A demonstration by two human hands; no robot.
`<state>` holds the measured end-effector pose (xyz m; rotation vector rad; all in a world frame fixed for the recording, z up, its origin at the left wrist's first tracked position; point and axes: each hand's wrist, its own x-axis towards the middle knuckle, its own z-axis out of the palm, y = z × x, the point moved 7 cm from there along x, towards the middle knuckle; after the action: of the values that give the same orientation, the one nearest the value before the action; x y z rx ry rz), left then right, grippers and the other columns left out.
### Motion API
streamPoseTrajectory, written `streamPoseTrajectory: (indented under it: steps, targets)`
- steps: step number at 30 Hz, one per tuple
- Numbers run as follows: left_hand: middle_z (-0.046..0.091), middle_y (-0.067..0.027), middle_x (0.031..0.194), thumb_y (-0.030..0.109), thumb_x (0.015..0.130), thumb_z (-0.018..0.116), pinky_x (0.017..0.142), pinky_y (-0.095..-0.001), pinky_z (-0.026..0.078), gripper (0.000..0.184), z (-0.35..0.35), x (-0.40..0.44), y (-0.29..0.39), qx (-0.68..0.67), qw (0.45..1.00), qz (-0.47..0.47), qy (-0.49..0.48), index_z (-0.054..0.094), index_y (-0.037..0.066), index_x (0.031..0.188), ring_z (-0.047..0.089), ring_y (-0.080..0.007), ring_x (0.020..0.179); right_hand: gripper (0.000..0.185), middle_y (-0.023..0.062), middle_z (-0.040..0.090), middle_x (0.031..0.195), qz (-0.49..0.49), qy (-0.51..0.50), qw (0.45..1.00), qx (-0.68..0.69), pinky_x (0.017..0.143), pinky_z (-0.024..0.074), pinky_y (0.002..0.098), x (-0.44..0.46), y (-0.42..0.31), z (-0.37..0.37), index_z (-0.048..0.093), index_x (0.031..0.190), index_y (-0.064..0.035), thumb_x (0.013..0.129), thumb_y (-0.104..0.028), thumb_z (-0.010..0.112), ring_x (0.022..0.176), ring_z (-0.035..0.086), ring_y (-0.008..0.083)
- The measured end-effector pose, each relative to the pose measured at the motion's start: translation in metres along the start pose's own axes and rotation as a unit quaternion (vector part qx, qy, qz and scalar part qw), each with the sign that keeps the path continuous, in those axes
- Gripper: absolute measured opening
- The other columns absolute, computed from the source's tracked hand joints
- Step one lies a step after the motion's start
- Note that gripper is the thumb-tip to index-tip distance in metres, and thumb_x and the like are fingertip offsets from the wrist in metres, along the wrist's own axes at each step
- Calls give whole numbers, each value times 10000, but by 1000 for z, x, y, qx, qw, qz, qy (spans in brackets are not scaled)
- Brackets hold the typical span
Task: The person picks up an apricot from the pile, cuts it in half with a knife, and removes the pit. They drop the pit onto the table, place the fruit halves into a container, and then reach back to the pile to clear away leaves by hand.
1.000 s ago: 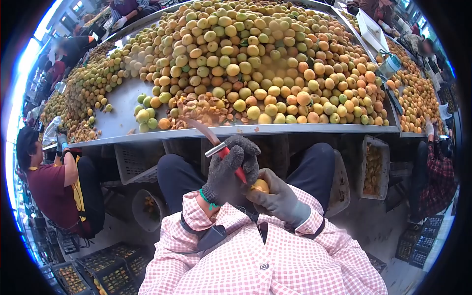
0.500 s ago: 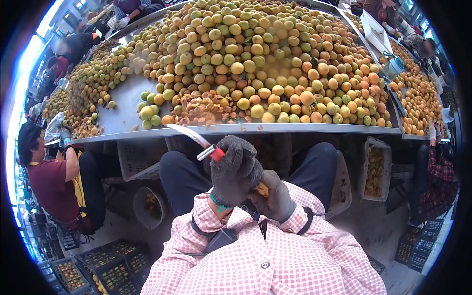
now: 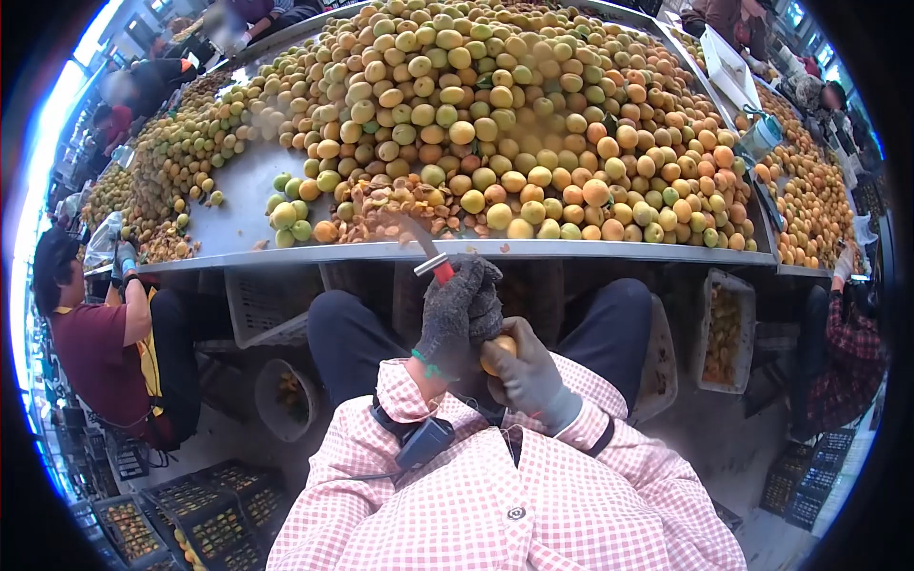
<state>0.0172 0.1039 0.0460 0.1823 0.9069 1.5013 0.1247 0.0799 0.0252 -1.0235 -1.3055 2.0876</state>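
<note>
In a dark knitted glove, my left hand is closed round the red handle of a curved knife; the blade points up and left toward the table edge and looks blurred. My right hand, in a grey glove, grips an orange-yellow apricot in front of my chest. The fingers of both hands meet at the fruit, and part of it is hidden by them. Just beyond the hands, a heap of cut apricot pieces lies near the table's front edge, beside whole apricots.
The metal table has a raised front rim. Below it stand crates, including one with fruit, and a white bucket. Black crates stand at lower left. A person sits at left, another at right.
My left hand has moved slightly right and up, and the knife blade has swung more upright. My right hand has turned, showing more of the apricot.
</note>
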Motion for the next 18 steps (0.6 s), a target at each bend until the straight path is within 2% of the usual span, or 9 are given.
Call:
streamPoseTrajectory:
  steps: [1,3,7,10,11,12,13,16,18]
  targets:
    - [341,54,519,252,949,527,356,-220,220,206,2,-1,3,-2,1000,19,3,573,57,905,284,-59,382,342,71,570,785,-1,0,1000,0,424,384,233,3,6,2,422,1121,-71,917,-297,577,481,465,96]
    - [336,53,519,254,949,528,357,-221,221,209,10,-7,5,-29,999,33,-12,569,54,906,283,-59,382,335,167,603,832,-336,134,897,-254,575,478,354,-11,-30,0,482,1085,-42,882,-280,601,690,614,321]
    - [317,58,518,268,948,533,361,-228,225,212,10,-6,4,-114,992,51,-22,551,64,888,277,-60,382,345,219,602,888,-354,104,870,-328,604,481,403,-6,-35,-1,513,1049,-29,886,-323,594,743,599,416]
    - [307,65,518,291,946,533,365,-231,223,216,-3,5,1,-119,991,52,10,535,91,865,266,-64,379,351,160,634,885,-336,122,893,-272,563,494,341,1,-35,-7,546,1007,-31,898,-363,583,685,642,318]
    - [307,65,518,291,946,533,365,-231,223,216,-9,8,3,-118,991,55,7,535,91,865,266,-64,379,359,102,610,833,-204,88,968,-117,535,470,281,12,-24,-13,542,995,-43,921,-394,538,641,604,219]
    - [303,69,519,311,947,527,365,-230,220,226,-14,11,8,-149,987,57,-12,533,102,860,260,-65,378,375,43,585,781,-64,49,996,43,507,446,221,20,-9,-12,537,983,-55,944,-425,494,598,567,121]
    - [300,73,521,330,948,522,366,-228,216,236,-19,10,14,-179,982,57,-31,531,114,855,254,-66,377,373,13,585,792,-19,70,996,57,467,414,177,25,-4,-17,550,953,-72,945,-440,491,603,560,76]
    - [290,77,527,344,959,496,367,-221,213,247,-37,-2,32,-213,974,36,-66,536,120,863,248,-59,379,349,14,586,803,76,47,993,77,469,417,182,44,-12,-15,557,944,-69,939,-416,519,613,569,84]
    - [282,76,534,334,972,470,362,-219,217,251,-59,-1,44,-232,967,71,-79,546,114,878,246,-51,383,342,13,587,814,41,7,996,81,469,418,184,72,-32,-5,551,979,-67,928,-406,542,617,576,83]
